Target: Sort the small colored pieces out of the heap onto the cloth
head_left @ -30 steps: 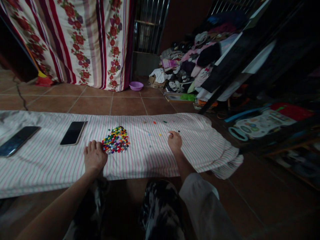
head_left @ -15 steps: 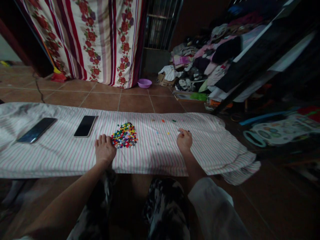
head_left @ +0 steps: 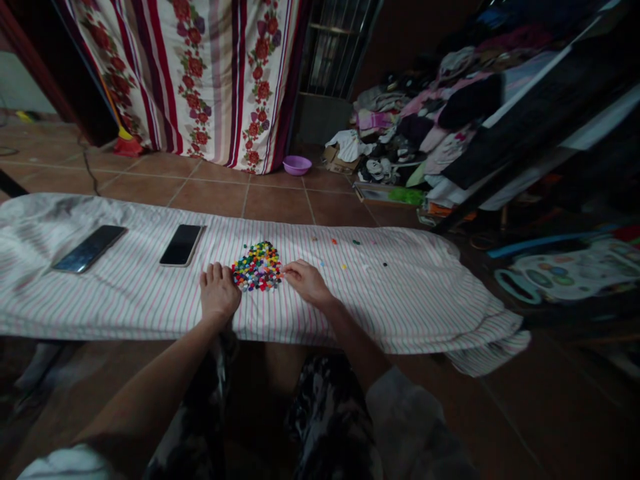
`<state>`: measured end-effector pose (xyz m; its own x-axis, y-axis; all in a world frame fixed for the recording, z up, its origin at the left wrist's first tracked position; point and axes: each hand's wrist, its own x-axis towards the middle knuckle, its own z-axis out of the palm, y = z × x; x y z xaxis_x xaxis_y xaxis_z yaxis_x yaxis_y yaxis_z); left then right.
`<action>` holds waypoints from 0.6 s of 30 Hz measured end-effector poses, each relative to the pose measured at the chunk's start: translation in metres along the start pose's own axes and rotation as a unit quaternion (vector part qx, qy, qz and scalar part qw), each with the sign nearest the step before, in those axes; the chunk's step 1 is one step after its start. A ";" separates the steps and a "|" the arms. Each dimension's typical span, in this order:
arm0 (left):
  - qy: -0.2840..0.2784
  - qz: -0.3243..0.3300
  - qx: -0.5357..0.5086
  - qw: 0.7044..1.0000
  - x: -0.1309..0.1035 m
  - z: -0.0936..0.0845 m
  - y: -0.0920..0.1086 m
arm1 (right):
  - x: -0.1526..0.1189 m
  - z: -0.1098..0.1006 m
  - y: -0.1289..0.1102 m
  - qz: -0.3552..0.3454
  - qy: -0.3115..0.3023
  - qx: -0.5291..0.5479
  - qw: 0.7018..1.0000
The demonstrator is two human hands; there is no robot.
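Observation:
A heap of small multicoloured pieces (head_left: 257, 268), like beads or tiny blocks, lies on the striped cloth (head_left: 425, 307). My left hand (head_left: 219, 293) rests flat against the heap's left edge, palm down with fingers stretched forward. At the right edge of the heap is my right hand (head_left: 306, 281), its thumb and fingertips pinched together. Whatever is in that pinch is too small to make out. To the right, several single pieces are spread apart, among them an orange piece (head_left: 334, 241), a green piece (head_left: 356, 242), a yellow piece (head_left: 344, 266) and a black piece (head_left: 385, 265).
Two phones lie on the cloth to the left, a dark phone (head_left: 91, 249) and a pale-edged phone (head_left: 182, 245). Beyond stand a purple basin (head_left: 297, 165), a floral curtain (head_left: 220, 87) and a red broom (head_left: 128, 144). Clothes (head_left: 395, 127) are heaped at the back right.
My right hand has moved left from the spread-out pieces to the heap's right edge. The black piece now shows on the cloth. My left hand stays beside the heap; the view has shifted slightly.

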<state>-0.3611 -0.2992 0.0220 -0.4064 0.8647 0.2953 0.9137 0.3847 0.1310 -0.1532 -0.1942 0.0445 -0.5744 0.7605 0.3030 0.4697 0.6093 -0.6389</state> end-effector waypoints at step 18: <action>0.002 0.001 -0.003 1.000 0.000 0.002 0.000 | -0.006 0.039 -0.020 0.049 -0.088 -0.124 0.987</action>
<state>-0.3614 -0.2983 0.0205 -0.4049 0.8641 0.2991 0.9144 0.3815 0.1356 -0.1853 -0.2201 0.0282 -0.6156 0.7806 0.1077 0.6653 0.5882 -0.4598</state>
